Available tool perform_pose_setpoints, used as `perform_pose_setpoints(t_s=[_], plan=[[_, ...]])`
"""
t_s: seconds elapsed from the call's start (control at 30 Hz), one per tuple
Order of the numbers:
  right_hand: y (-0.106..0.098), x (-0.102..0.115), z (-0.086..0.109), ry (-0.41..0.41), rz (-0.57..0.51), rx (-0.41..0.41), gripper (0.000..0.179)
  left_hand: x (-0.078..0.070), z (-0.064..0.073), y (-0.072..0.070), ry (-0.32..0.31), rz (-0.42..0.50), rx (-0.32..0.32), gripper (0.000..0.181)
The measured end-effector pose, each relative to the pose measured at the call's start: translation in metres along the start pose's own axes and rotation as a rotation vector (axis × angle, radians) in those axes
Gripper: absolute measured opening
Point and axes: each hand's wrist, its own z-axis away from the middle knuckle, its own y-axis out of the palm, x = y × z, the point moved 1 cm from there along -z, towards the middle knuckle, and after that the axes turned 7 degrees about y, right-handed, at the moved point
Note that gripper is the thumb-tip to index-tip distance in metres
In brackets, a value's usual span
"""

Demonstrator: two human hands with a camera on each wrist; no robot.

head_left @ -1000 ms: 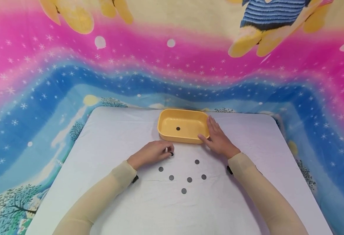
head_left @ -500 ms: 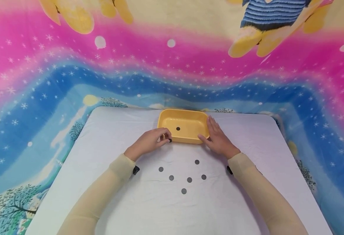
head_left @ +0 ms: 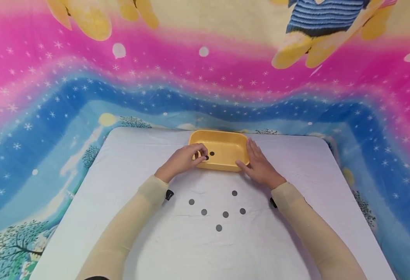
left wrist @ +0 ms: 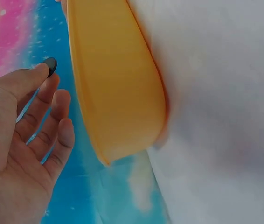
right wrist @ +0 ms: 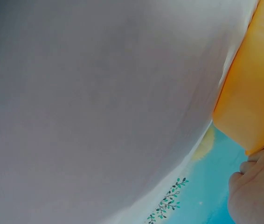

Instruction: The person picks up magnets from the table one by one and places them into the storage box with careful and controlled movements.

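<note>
My left hand [head_left: 185, 158] pinches a small dark disc [left wrist: 51, 66] between thumb and forefinger, above the near left part of a yellow rectangular tub [head_left: 226, 168]. In the left wrist view the hand [left wrist: 22, 121] is beside the tub's rim, with the other fingers loosely bent. Inside the tub lies another dark disc [head_left: 212, 153]. My right hand [head_left: 261, 165] rests against the tub's right end, its fingers straight along the far side and the thumb at the near rim. Part of that hand [right wrist: 258, 186] shows by the tub's side [right wrist: 251, 102] in the right wrist view.
Several grey discs lie scattered on the white-covered table [head_left: 177, 249] between the arms, among them a front one [head_left: 219, 228] and a right one [head_left: 242, 211]. Behind the tub, a patterned cloth [head_left: 205, 89] hangs along the table's back edge.
My left hand has carried the pinched disc from the tabletop in front of the tub, up and away from me, to over the tub. The right hand has stayed in place.
</note>
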Motion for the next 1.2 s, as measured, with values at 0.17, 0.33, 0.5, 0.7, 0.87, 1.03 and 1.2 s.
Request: perform_pose_setpoints(t_s=[0.17, 0.33, 0.5, 0.7, 0.87, 1.03, 1.2], plan=[[0.0, 0.0, 0.001, 0.002, 0.003, -0.003, 0.099, 0.008, -0.011, 0.001, -0.023, 0.011, 0.007, 0.009], [0.0, 0.001, 0.001, -0.002, 0.0, -0.007, 0.099, 0.015, -0.018, 0.003, -0.058, 0.021, 0.017, 0.007], [-0.001, 0.002, 0.0, -0.009, 0.005, -0.012, 0.099, 0.02, -0.026, 0.007, -0.098, 0.021, 0.036, 0.006], [0.0, 0.001, 0.001, -0.008, 0.008, -0.014, 0.098, 0.026, -0.033, 0.013, -0.121, 0.012, 0.057, 0.006], [0.0, 0.002, 0.001, -0.01, 0.001, -0.021, 0.098, 0.03, -0.038, 0.016, -0.136, -0.001, 0.077, 0.006], [0.0, 0.002, 0.001, -0.011, 0.006, -0.015, 0.099, 0.032, -0.04, 0.019, -0.148, -0.036, 0.129, 0.008], [0.0, 0.002, 0.001, -0.013, 0.015, -0.019, 0.098, 0.031, -0.044, 0.021, -0.156, -0.087, 0.165, 0.011]])
